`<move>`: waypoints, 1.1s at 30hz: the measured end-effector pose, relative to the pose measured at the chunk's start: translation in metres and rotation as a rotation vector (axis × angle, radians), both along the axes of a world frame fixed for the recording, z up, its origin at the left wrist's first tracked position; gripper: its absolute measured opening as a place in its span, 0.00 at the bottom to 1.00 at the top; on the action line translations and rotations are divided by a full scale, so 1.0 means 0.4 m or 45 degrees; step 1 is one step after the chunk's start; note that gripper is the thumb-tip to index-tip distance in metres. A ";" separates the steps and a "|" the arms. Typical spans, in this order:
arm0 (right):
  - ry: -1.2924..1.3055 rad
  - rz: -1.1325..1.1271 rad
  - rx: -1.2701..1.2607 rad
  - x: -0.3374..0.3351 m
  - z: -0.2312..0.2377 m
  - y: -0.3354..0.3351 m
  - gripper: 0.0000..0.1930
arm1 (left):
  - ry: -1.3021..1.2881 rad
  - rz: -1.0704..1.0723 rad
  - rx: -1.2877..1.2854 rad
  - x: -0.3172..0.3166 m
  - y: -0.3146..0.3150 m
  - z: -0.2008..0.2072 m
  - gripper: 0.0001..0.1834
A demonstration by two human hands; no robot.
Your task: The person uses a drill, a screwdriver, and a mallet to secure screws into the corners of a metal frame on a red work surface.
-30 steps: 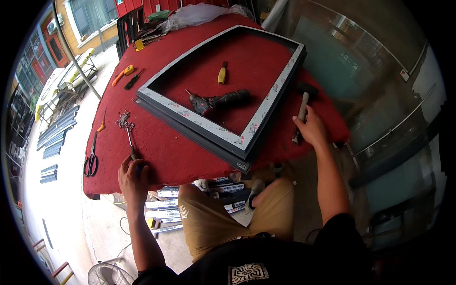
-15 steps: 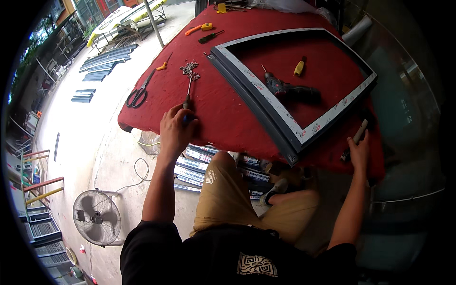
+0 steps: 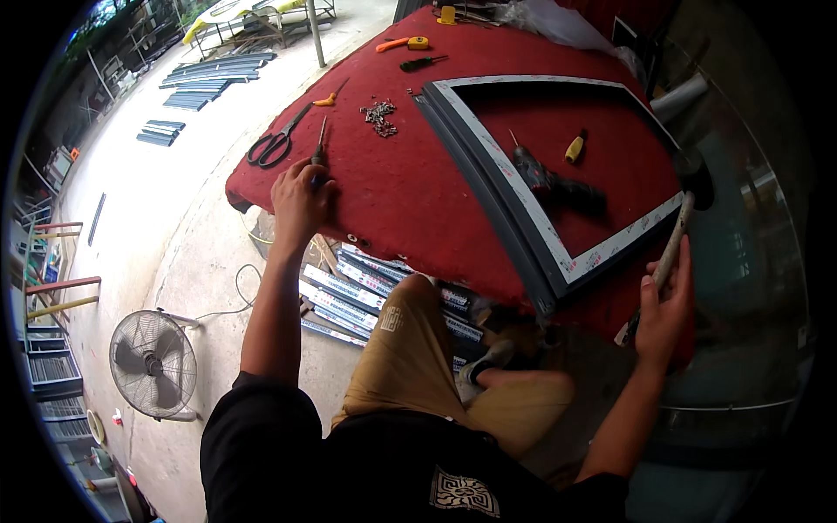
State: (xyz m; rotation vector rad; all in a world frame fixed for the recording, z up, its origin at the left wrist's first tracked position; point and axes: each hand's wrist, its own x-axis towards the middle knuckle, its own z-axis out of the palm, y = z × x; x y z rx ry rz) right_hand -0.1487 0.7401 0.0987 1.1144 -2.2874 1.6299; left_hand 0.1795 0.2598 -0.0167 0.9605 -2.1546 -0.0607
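My left hand [image 3: 298, 199] is closed around the handle of a screwdriver [image 3: 323, 132] near the left edge of the red-covered table [image 3: 392, 187]. The shaft points away from me, between black scissors [image 3: 272, 148] and a heap of small screws [image 3: 379, 118]. My right hand [image 3: 664, 315] grips the pale handle of a mallet [image 3: 673, 246], its dark head beside the near right corner of a dark frame [image 3: 510, 222] faced with white film. Inside that frame lie a cordless drill [image 3: 558, 187] and a stubby yellow-handled tool [image 3: 575, 146].
An orange-handled tool [image 3: 326, 101] lies beyond the scissors. Farther off are a yellow tape measure [image 3: 418, 43] and a dark green-handled screwdriver [image 3: 422, 64]. A floor fan [image 3: 153, 363] stands at lower left, and wrapped profiles [image 3: 349, 292] lie under the table edge.
My left hand has drawn the screwdriver left, away from the screws. My right hand has lifted the mallet, and its dark head now shows by the frame corner. The whole view has shifted slightly.
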 end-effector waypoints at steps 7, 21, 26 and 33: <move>-0.354 0.578 0.291 0.243 0.021 -0.275 0.34 | 0.302 -0.064 0.062 -0.043 0.194 0.030 0.24; -0.051 0.678 0.508 0.367 -0.160 -0.876 0.34 | 0.414 -0.342 0.381 -0.001 0.386 0.039 0.23; 0.191 0.720 0.594 0.364 -0.158 -0.873 0.23 | 0.478 -0.379 0.360 -0.004 0.405 0.025 0.24; 0.741 0.368 0.145 0.182 0.051 -0.510 0.17 | 0.602 -0.569 0.612 -0.050 0.453 0.061 0.23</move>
